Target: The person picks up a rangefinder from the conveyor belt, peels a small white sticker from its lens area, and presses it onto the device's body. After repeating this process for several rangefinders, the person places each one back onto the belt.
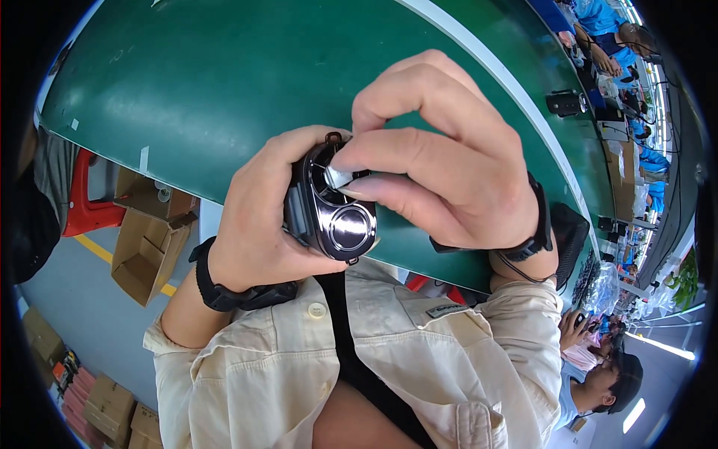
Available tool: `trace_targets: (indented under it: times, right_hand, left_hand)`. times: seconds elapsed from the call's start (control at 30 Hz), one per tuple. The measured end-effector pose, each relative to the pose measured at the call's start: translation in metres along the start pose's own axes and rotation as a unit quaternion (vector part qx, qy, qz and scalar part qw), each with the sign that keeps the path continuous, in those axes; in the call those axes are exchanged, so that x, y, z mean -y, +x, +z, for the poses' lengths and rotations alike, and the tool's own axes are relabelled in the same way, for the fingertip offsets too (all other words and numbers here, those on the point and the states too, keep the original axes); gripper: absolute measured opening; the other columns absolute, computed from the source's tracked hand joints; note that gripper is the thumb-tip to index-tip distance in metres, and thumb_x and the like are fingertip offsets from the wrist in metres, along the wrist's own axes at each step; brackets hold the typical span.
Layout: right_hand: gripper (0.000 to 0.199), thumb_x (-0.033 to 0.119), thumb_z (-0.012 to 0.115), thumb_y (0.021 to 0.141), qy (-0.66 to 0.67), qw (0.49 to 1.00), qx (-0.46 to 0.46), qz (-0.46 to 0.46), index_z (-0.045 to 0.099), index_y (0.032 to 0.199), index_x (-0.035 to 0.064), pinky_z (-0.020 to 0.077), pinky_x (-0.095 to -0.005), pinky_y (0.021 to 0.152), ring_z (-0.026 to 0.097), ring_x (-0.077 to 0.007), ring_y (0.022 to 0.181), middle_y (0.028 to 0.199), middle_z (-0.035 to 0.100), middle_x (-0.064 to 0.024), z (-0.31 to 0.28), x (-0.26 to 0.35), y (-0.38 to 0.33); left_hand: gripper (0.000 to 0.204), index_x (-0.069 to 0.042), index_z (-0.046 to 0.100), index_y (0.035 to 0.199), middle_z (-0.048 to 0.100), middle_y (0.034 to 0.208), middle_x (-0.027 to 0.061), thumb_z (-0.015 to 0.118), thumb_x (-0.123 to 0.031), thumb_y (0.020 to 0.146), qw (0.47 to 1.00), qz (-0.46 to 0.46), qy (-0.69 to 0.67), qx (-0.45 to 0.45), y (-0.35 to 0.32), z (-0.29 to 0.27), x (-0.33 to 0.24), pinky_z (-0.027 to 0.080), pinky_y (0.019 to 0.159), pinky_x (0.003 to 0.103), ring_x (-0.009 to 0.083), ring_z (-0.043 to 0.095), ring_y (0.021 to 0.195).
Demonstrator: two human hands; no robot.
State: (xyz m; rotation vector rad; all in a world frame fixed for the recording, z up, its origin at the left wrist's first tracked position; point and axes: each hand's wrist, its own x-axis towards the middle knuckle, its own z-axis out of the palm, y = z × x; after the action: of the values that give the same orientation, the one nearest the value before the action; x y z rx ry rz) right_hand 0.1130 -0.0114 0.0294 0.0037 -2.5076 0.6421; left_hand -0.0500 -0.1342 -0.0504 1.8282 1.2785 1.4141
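Head view:
- Black device [348, 228], one: between my hands, over the green surface [224, 82], round chrome disc nearer me.
- Left fingers [303, 138], wrapped around its side, grasping it.
- Right fingers [404, 153], thumb and index nearly together, pinching one pale piece [336, 178] at its far end.
- Black wristbands [540, 224], two: one per wrist.

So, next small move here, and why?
Probably a gentle shift of the small pale piece with the right hand, device held still. Its thumb and forefinger pinch that piece at the recess beside the shiny round disc, while the left hand wraps the dark device. Whether in or out, I can't tell.
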Motion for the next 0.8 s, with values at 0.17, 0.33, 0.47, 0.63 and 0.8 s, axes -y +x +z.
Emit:
trace_targets:
  times: [0.17,0.33,0.47,0.63,0.8]
  right_hand:
    - [0.023,0.008,0.075,0.069,-0.026,0.999,0.011,0.043,0.067,0.089,0.0008,0.045,-0.0342,0.068,0.056,-0.0268,0.079,0.091,0.058,-0.0106,-0.002,0.009,0.0]
    - [0.022,0.005,0.074,0.07,-0.024,0.99,0.001,0.137,0.065,0.089,-0.0001,0.0456,-0.0346,0.067,0.056,-0.0281,0.079,0.091,0.058,-0.0125,0.0,0.026,0.0]
    - [0.02,0.003,0.073,0.07,-0.075,0.984,-0.008,0.164,0.064,0.088,0.0003,0.0461,-0.0346,0.068,0.057,-0.029,0.079,0.091,0.058,-0.0129,0.004,0.034,0.0]
    - [0.023,0.004,0.074,0.069,-0.071,0.985,-0.016,0.153,0.064,0.089,0.0002,0.0463,-0.0343,0.068,0.057,-0.0289,0.08,0.09,0.057,-0.0132,0.004,0.033,0.001]
    - [0.021,0.004,0.073,0.07,-0.016,0.983,-0.007,0.18,0.065,0.09,0.0008,0.0467,-0.0338,0.07,0.058,-0.0251,0.081,0.089,0.058,-0.0104,-0.004,0.027,-0.001]
  left_hand:
    - [0.094,0.001,0.042,0.128,0.06,0.112,0.0138,0.093,-0.018,0.051,1.0,0.003,0.001,-0.004,0.0,0.002,0.001,0.049,0.089,0.033,0.0214,0.062,0.101]
    - [0.084,-0.002,0.049,0.123,0.062,0.111,0.0142,0.088,-0.022,0.052,0.999,-0.013,-0.008,-0.04,0.0,0.006,0.0,0.051,0.081,0.037,0.0318,0.063,0.094]
    - [0.083,-0.002,0.049,0.123,0.062,0.11,0.0144,0.088,-0.021,0.052,0.999,-0.015,0.0,-0.042,0.0,0.007,-0.001,0.051,0.081,0.037,0.0319,0.063,0.094]
    - [0.085,-0.002,0.048,0.124,0.061,0.11,0.0145,0.089,-0.021,0.052,0.999,-0.009,0.014,-0.036,0.0,0.005,-0.001,0.051,0.081,0.037,0.032,0.063,0.093]
    - [0.087,0.0,0.046,0.125,0.061,0.111,0.0156,0.09,-0.023,0.053,0.999,0.003,0.03,-0.036,0.001,0.006,0.0,0.051,0.083,0.036,0.0313,0.064,0.094]
